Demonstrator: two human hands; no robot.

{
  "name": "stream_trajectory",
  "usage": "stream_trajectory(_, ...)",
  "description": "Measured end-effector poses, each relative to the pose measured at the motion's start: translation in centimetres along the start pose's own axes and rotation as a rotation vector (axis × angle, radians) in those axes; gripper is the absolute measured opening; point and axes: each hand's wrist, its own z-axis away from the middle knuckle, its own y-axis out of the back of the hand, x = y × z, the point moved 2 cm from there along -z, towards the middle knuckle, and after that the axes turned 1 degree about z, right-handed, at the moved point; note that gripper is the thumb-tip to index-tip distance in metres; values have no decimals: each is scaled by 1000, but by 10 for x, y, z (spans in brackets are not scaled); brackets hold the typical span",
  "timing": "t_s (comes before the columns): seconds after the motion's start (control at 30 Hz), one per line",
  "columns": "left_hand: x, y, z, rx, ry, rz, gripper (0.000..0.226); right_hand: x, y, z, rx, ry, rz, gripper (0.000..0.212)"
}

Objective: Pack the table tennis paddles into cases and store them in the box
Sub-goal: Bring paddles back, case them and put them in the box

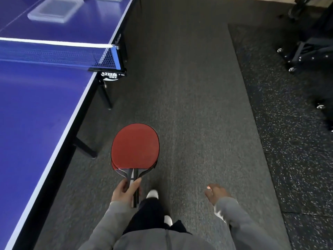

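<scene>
My left hand (pixel 126 191) grips the handles of two stacked red table tennis paddles (pixel 135 147), blades pointing forward over the dark carpet. My right hand (pixel 215 193) hangs beside me with loosely curled fingers and holds nothing. A clear plastic box (pixel 55 9) sits on the far half of the blue table tennis table (pixel 36 109), beyond the net (pixel 54 55). No paddle cases can be made out.
The table's edge runs along my left, with its legs (pixel 84 147) and the net clamp (pixel 110 74) jutting out. Dark carpet stretches ahead. Black wheeled equipment (pixel 306 51) stands at the right on speckled rubber flooring. My feet show below.
</scene>
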Motion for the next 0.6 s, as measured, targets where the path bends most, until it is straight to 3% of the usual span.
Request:
stream_trajectory(0.13,33,-35,-53,19,40,38,9,-16,44,-60,-31,12,21,42)
stream_trajectory(0.3,92,-76,-139,15,52,41,26,-41,116,-133,-18,-21,29,44)
stream_trajectory(0.6,200,-139,-249,44,-3,78,16,-89,249,-233,34,-10,-105,41)
